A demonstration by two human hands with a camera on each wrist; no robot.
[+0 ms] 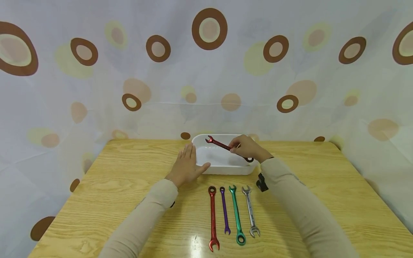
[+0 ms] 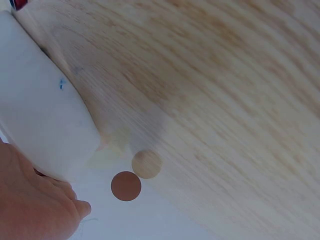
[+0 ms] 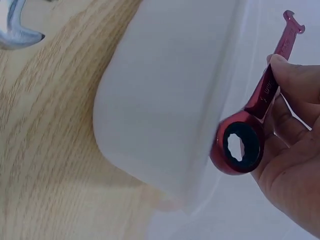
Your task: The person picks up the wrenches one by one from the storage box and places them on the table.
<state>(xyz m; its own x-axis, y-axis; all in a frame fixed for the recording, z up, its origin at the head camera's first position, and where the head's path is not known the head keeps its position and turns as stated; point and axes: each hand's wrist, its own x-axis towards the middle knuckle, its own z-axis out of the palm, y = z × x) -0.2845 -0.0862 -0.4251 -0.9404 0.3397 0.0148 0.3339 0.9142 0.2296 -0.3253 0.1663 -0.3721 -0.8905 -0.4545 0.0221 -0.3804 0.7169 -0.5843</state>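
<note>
My right hand (image 1: pixel 246 146) pinches a red combination wrench (image 1: pixel 222 144) by its shaft, thumb on one side and fingers behind. The wrench slants over the white plastic tub (image 1: pixel 226 170), its open jaw end toward the far left. In the right wrist view its ring end (image 3: pixel 239 142), with a dark ratchet insert, overlaps the tub's rim. At the tub's left end, my left hand (image 1: pixel 184 166) rests with fingers stretched along the side and thumb over the front rim. Part of that hand (image 2: pixel 37 200) shows against the tub wall (image 2: pixel 42 95) in the left wrist view.
In front of the tub lie a larger red wrench (image 1: pixel 213 219), a purple wrench (image 1: pixel 224 211), a green wrench (image 1: pixel 237 215) and a silver wrench (image 1: pixel 250 212), side by side. They rest on a wooden table (image 1: pixel 129 172). A patterned curtain (image 1: pixel 177 79) hangs behind the table.
</note>
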